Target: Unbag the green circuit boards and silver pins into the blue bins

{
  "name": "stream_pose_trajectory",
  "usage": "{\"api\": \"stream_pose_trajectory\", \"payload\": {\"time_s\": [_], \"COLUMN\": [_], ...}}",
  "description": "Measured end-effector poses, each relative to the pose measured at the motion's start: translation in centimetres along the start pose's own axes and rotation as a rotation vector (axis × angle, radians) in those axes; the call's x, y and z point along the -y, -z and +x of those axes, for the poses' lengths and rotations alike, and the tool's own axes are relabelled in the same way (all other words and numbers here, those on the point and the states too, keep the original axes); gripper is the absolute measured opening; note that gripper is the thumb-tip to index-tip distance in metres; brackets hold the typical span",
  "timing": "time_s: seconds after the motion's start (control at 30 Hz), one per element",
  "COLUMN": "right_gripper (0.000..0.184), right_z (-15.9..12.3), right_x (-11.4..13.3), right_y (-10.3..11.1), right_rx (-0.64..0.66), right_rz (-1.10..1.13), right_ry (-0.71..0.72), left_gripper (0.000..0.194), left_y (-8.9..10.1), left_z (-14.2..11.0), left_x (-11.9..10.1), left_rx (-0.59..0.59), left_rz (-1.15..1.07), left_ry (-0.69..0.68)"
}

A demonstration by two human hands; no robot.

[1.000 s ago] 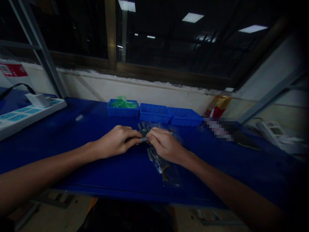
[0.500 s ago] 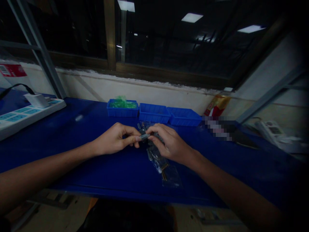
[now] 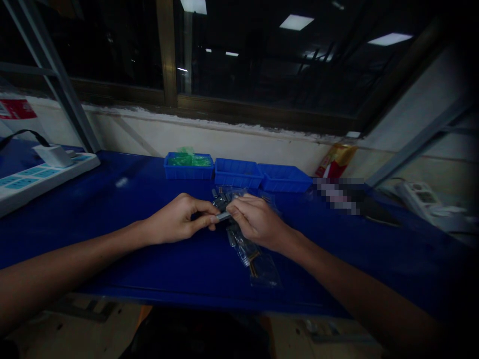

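Observation:
A small grey bar-shaped piece [image 3: 223,216] spans the gap between my hands, above the blue table. My left hand [image 3: 187,217] pinches its left end between thumb and fingers. My right hand [image 3: 256,219] is closed around the right end, and its fingers hide that part. Just behind and below the hands lie several small dark metal pieces [image 3: 220,200]. Clear plastic bags [image 3: 241,244] stretch from under my right hand toward the front. The nearest clear bag [image 3: 265,271] has thin brass-coloured pins [image 3: 254,264] in or on it.
Three blue bins stand along the wall: the left bin [image 3: 189,172] holds green plastic film [image 3: 189,159], beside the middle bin [image 3: 238,179] and right bin [image 3: 286,185]. A white power strip [image 3: 48,174] lies at the left. A dark flat object [image 3: 377,214] is at the right.
My right hand's fingers have curled further over the grey piece, covering its right end. Both hands stay in nearly the same place; the view has shifted slightly.

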State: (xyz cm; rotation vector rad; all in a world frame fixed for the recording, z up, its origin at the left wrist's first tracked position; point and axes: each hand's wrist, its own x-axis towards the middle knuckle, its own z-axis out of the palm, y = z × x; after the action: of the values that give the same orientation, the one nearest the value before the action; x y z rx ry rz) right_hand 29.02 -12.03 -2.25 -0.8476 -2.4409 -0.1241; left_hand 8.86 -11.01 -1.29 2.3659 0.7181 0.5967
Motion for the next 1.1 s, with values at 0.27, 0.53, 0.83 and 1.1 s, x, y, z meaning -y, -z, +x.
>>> {"api": "stream_pose_trajectory", "payload": {"time_s": [0.27,0.53,0.83,1.1], "right_gripper": [0.024,0.02,0.031,0.037], "right_z": [0.0,0.0,0.1,0.1], "right_x": [-0.1,0.4,0.6,0.5], "right_y": [0.6,1.6,1.6,0.9], "right_rx": [0.004,0.069,0.209,0.224], "right_rz": [0.055,0.038,0.031,0.179], "right_ry": [0.005,0.086,0.064,-0.037], "left_gripper": [0.019,0.019,0.02,0.024], "left_y": [0.1,0.3,0.3,-0.2], "left_z": [0.3,0.2,0.3,0.0], "left_x": [0.4,0.4,0.5,0.4], "left_rx": [0.033,0.129,0.174,-0.025], "left_rz": [-0.323,-0.509,-0.413,-0.054], "left_ry": [0.107,0.17,0.152,-0.01]}}
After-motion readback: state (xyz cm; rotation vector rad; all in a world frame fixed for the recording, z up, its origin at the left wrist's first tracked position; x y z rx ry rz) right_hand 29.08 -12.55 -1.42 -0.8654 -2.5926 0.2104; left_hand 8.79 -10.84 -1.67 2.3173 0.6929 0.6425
